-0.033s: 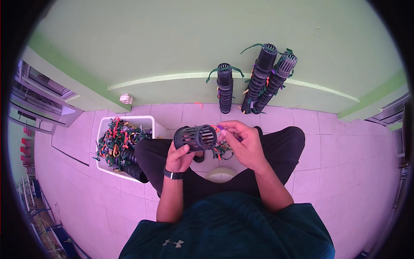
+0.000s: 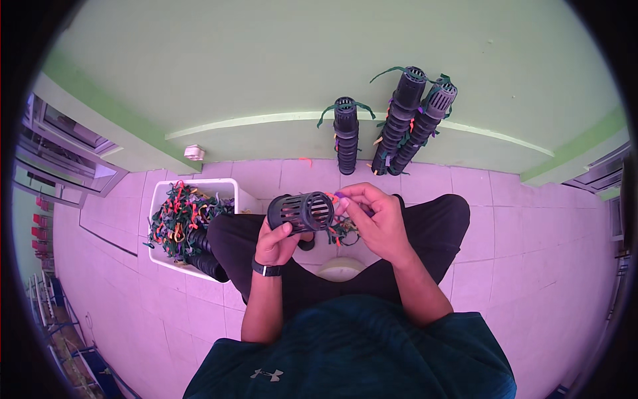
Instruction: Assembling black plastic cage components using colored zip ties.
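Observation:
A black slotted net pot (image 2: 290,214) lies sideways in my left hand (image 2: 270,246), its slotted end toward my right hand. The fingers of my left hand wrap round it from below, the thumb on its side. Beside that end, my right hand (image 2: 379,223) pinches a strip of orange and purple cloth (image 2: 334,199) between thumb and fingertips. The strip lies against the pot's rim; whether it passes through a slot, I cannot tell. Below the hands, a bunch of coloured cloth strips (image 2: 344,234) shows between my legs, partly hidden by my right hand.
A white bin (image 2: 236,189) at the left holds several cloth strips and black pots. Three stacks of black net pots, a short one (image 2: 346,136) and two taller ones (image 2: 393,130), lean on the green wall. A pale round object (image 2: 340,268) sits between my legs.

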The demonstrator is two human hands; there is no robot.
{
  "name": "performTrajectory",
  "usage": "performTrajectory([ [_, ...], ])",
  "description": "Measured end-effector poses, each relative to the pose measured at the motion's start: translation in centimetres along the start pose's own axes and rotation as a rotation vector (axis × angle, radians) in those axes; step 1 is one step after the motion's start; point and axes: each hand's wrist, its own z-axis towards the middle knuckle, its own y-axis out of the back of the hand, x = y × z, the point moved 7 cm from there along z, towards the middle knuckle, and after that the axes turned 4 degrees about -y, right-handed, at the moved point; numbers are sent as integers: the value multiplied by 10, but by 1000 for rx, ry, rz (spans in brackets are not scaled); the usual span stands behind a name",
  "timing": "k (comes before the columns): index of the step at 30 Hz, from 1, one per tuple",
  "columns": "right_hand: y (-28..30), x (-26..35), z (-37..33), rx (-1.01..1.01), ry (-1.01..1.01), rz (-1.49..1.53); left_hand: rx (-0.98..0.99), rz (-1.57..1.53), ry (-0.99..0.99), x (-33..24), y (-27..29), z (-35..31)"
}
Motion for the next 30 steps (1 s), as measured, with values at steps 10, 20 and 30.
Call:
performTrajectory([
  [10, 7, 36, 2, -82, 144, -389, 63, 103, 12, -7, -18, 4],
  [20, 14, 34, 11, 61, 120, -399, 83, 210, 98, 4, 0, 2],
  [30, 25, 20, 13, 54, -108, -404, 90, 148, 91, 13, 8, 1],
])
